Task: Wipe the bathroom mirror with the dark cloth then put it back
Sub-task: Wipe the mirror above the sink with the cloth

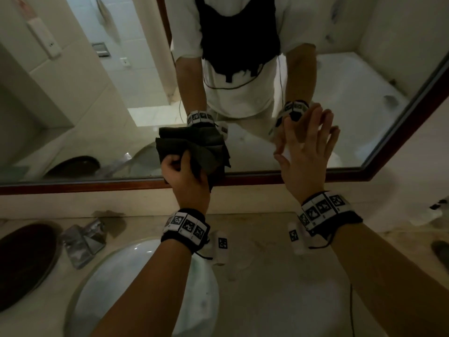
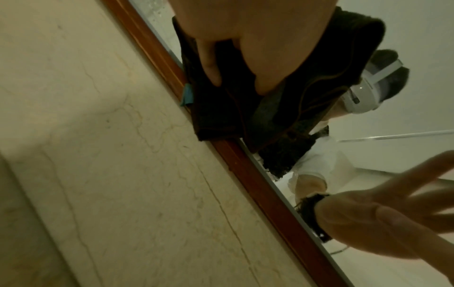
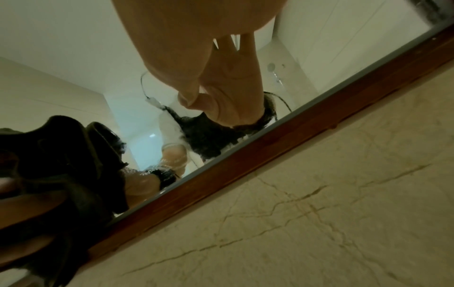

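In the head view my left hand (image 1: 182, 167) grips a bunched dark cloth (image 1: 206, 149) and holds it against the lower part of the mirror (image 1: 109, 98). The cloth hangs over the mirror's brown wooden frame (image 1: 97, 186). The left wrist view shows my fingers (image 2: 211, 66) curled into the cloth (image 2: 282, 108) at the frame (image 2: 258, 184). My right hand (image 1: 308, 139) is open with its fingers spread, flat on the glass to the right of the cloth. In the right wrist view its thumb (image 3: 189, 97) meets its own reflection. The cloth (image 3: 61, 155) sits at the left there.
Below the mirror lies a marble counter (image 1: 279, 288) with a white sink basin (image 1: 136, 288) and a chrome faucet (image 1: 82, 242). A dark round dish (image 1: 21, 263) sits at the left. Small items (image 1: 435, 212) lie at the right edge. The mirror reflects a person's torso.
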Action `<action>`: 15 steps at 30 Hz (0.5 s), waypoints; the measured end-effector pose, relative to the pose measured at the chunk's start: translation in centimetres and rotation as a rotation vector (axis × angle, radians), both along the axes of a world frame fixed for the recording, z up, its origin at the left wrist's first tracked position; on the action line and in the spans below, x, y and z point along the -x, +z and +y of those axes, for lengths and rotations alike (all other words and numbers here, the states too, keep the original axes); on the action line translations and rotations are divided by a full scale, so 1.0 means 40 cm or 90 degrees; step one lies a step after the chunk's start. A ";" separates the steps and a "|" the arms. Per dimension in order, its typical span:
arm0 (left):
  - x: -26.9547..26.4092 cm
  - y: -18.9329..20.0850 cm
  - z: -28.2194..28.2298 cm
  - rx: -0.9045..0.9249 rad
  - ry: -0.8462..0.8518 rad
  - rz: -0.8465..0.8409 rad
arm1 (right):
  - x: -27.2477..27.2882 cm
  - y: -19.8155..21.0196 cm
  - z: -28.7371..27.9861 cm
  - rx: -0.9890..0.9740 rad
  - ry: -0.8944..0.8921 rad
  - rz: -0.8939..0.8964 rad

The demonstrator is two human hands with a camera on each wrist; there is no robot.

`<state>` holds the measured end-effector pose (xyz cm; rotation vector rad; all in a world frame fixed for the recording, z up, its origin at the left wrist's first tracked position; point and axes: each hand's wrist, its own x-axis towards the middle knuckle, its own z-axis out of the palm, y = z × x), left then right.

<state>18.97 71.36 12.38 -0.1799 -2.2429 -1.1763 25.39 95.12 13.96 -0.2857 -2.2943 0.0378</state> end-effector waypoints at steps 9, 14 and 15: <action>-0.066 -0.008 0.187 -0.070 -0.022 -0.030 | 0.009 -0.019 0.014 -0.007 0.016 -0.003; -0.065 -0.047 0.176 0.044 -0.056 -0.110 | 0.006 -0.020 0.017 -0.009 0.012 0.000; -0.058 -0.036 0.159 0.028 -0.076 -0.101 | 0.006 -0.019 0.014 -0.007 0.011 0.000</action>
